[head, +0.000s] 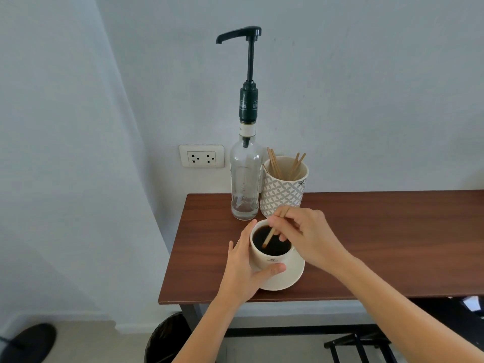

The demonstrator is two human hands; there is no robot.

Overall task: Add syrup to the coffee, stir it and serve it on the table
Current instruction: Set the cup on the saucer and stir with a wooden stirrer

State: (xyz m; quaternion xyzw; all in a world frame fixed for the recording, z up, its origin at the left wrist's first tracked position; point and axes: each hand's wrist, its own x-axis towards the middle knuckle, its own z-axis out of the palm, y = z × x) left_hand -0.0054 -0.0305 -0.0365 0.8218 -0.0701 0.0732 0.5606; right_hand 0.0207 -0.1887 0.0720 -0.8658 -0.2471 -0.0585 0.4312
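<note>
Two hands at white cup (272, 260) of black coffee, left hand (242, 268) gripping cup, right hand (305, 234) pinching wooden stirrer (271, 235)

Head view, downward over table (366, 231)

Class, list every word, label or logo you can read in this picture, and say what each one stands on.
"TEISSEIRE", only partly legible: dark collar of the syrup bottle.
White neck label: too small to read.
Logo on the coffee cup: too small to read.
Tag on the stick holder: blurred.
</note>
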